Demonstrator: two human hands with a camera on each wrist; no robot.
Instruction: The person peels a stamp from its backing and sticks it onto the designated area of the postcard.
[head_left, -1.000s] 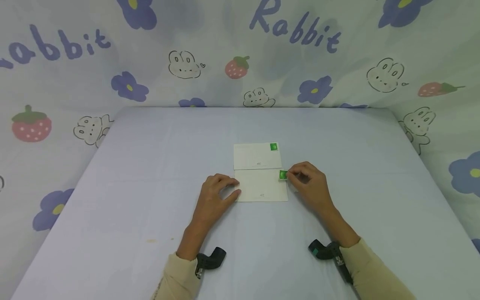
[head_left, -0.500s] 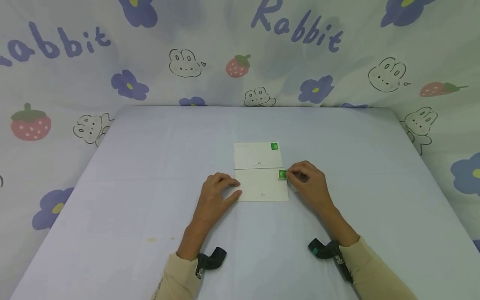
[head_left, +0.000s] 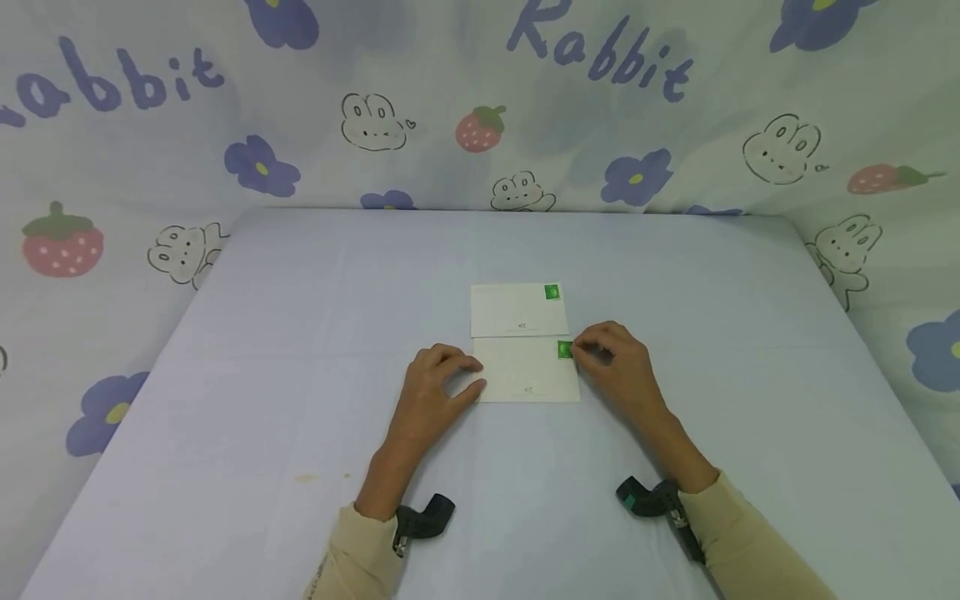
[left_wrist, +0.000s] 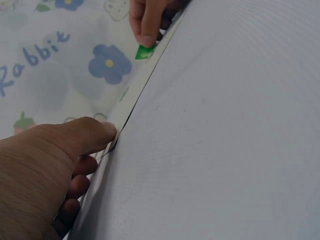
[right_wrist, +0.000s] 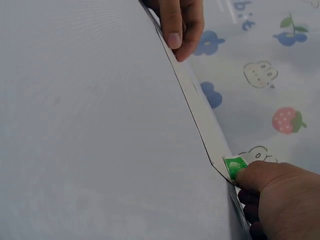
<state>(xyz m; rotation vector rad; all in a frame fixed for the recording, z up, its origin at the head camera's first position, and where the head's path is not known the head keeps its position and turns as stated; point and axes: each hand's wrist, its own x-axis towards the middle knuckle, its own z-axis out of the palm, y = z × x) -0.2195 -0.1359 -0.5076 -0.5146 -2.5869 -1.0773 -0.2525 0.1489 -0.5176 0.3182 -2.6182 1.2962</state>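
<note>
A white envelope (head_left: 528, 373) lies flat on the table with small printed marks near its lower edge. My left hand (head_left: 437, 385) rests its thumb and fingertips, spread apart, on the left edge of this envelope. Between its thumb and index finger my right hand (head_left: 619, 360) pinches a small green stamp (head_left: 565, 350) at the envelope's upper right corner. The right wrist view shows the green stamp (right_wrist: 235, 166) standing slightly up from the paper, its near end under the thumb. In the left wrist view the left thumb (left_wrist: 102, 132) touches the envelope's end.
Just behind lies a second white envelope (head_left: 517, 312), bearing a green stamp (head_left: 552, 292) in its upper right corner. A pale cloth covers the table (head_left: 300, 317). A curtain (head_left: 420, 75) printed with rabbits, flowers and strawberries hangs behind. Each wrist carries a black camera mount (head_left: 426, 517).
The right hand has brought the stamp slightly down and closer against the envelope's corner. The left hand keeps its place, and the whole view has shifted slightly.
</note>
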